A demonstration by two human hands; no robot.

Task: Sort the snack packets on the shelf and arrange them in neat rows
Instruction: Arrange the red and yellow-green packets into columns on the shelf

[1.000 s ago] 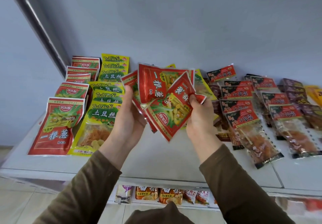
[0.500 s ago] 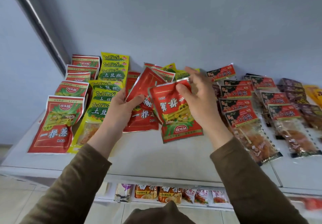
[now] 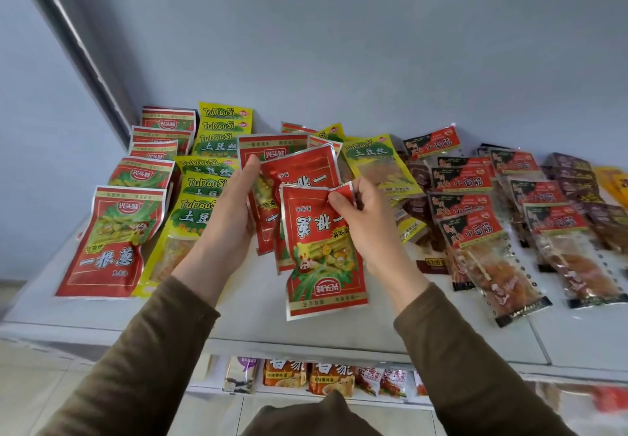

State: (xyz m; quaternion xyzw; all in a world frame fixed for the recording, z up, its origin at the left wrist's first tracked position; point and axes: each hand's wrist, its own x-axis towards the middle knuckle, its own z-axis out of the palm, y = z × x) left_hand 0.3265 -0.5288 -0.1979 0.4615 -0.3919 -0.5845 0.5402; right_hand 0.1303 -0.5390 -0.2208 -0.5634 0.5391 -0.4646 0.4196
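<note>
red packets in both hands, above the shelf

your left hand (image 3: pixel 226 218) is closed round a small fan of glossy red foil snack packets (image 3: pixel 272 177), thumb on top near the upper edge, fingers behind; how many packets are in the fan you cannot tell. your right hand (image 3: pixel 368 228) pinches the folded top corner of one more red foil packet with a silver border (image 3: pixel 323 255), which hangs upside down, its lettering inverted, its lower end close over the white shelf top (image 3: pixel 244 320). this packet overlaps the front of the fan in your left hand.

on the shelf to your left lie two neat overlapping rows running front to back: a row of the same red packets (image 3: pixel 114 242) at the far left, and just beside it a row of yellow-green packets printed "tudousi" (image 3: pixel 200 184). behind your hands a few red and yellow-green packets (image 3: pixel 370 164) lie loose and mixed. to your right are rows of clear packets with red and dark labels (image 3: pixel 475 228), then dark brown packets (image 3: pixel 577 181) near the right edge. both olive-brown sleeves (image 3: pixel 136 361) reach in from the bottom. a lower shelf with more packets (image 3: pixel 319 376) shows under the front edge.
</note>
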